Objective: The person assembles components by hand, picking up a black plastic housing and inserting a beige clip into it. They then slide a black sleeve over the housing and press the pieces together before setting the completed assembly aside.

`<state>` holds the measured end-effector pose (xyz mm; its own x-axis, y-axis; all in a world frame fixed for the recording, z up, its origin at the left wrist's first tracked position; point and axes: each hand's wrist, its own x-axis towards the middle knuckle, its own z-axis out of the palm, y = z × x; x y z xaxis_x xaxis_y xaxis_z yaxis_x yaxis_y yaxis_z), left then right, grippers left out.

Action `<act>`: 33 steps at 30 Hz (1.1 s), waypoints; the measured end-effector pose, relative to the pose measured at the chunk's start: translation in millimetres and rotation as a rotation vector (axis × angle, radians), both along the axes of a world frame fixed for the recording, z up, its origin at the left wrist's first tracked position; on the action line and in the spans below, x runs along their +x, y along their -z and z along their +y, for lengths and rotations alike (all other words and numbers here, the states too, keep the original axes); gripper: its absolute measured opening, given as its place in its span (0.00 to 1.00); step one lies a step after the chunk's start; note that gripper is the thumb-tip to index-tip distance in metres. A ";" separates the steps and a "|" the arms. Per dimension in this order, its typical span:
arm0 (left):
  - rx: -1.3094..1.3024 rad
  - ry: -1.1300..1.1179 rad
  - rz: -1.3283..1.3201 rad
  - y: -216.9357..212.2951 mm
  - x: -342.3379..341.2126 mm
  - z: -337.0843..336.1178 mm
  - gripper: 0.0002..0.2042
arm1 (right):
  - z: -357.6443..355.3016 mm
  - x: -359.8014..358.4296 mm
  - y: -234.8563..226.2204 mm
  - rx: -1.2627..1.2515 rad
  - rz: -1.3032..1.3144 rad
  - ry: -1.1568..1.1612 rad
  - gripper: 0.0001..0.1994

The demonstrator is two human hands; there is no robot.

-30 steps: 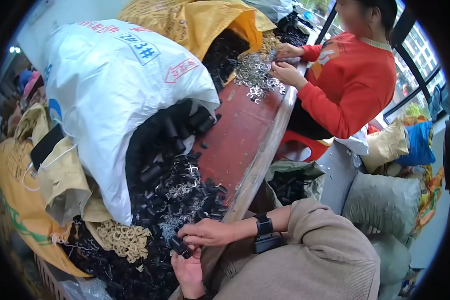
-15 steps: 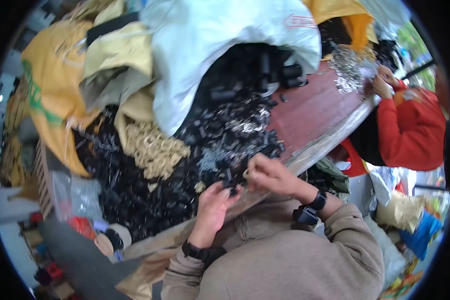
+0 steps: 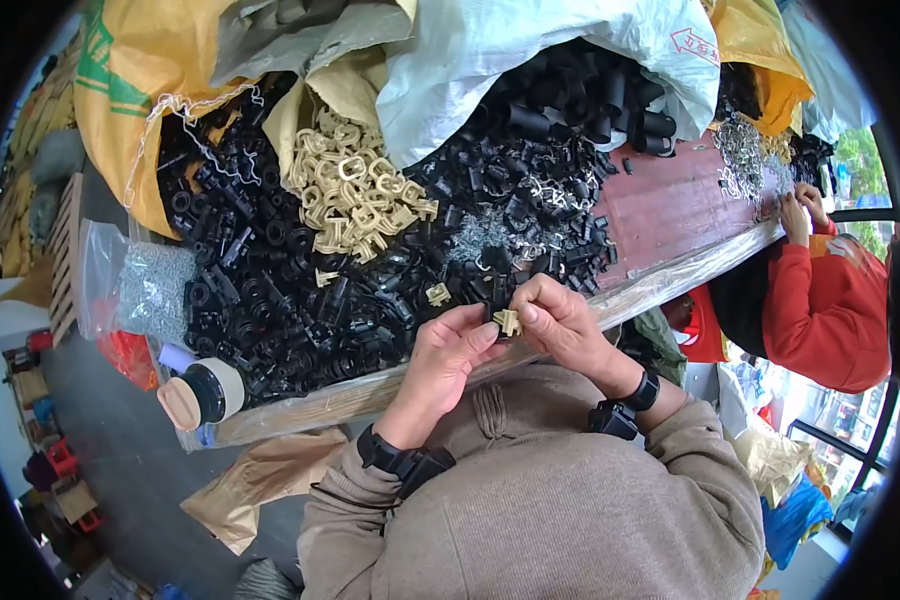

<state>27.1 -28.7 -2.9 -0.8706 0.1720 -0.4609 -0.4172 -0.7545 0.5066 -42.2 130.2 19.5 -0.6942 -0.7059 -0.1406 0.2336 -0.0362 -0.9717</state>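
Observation:
My left hand (image 3: 442,362) pinches a small black plastic part (image 3: 493,314) between thumb and fingers, most of it hidden. Close against it, my right hand (image 3: 562,328) grips a small beige plastic part (image 3: 508,322) by its right side. The two parts meet or nearly meet above the table's near edge; whether they are joined I cannot tell. Just beyond my hands spreads a heap of black plastic parts (image 3: 365,320), with one loose beige piece (image 3: 438,294) on top. A pile of beige frame-like pieces (image 3: 355,180) spills from a sack behind it.
A white sack (image 3: 440,90) spills black cylinders (image 3: 610,95) at the back. Small metal pieces (image 3: 480,238) lie on the heap. At left are a clear bag of screws (image 3: 157,290) and a tape roll (image 3: 215,388). A person in red (image 3: 820,310) works at the far right.
My view has shifted, so the table sits differently in the picture. My right hand has come closer to my left, bringing the beige part up against the black part.

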 end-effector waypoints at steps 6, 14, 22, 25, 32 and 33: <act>0.032 0.004 -0.013 4.5 6.7 -4.0 0.13 | -6.8 -0.1 -6.4 0.089 0.147 -0.017 0.10; 0.026 0.074 -0.029 3.1 4.4 -3.0 0.12 | -5.3 6.7 1.6 0.146 0.155 0.105 0.08; -0.052 0.063 -0.050 4.5 -0.9 6.9 0.12 | 2.4 6.2 5.6 0.145 0.091 0.191 0.09; -0.042 0.070 -0.084 3.1 -4.3 9.0 0.11 | 5.8 4.7 11.8 0.133 0.079 0.202 0.09; -0.067 0.078 -0.129 2.8 -10.0 11.3 0.12 | 8.9 -4.0 21.4 0.036 -0.003 0.209 0.09; -0.070 0.077 -0.134 3.2 -10.2 12.2 0.12 | 9.7 -5.1 22.1 0.027 -0.037 0.202 0.09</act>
<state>16.9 -16.5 -6.1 -0.7859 0.1994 -0.5853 -0.5401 -0.6824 0.4926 -47.2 139.9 -2.6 -0.8152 -0.5486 -0.1856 0.2598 -0.0599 -0.9638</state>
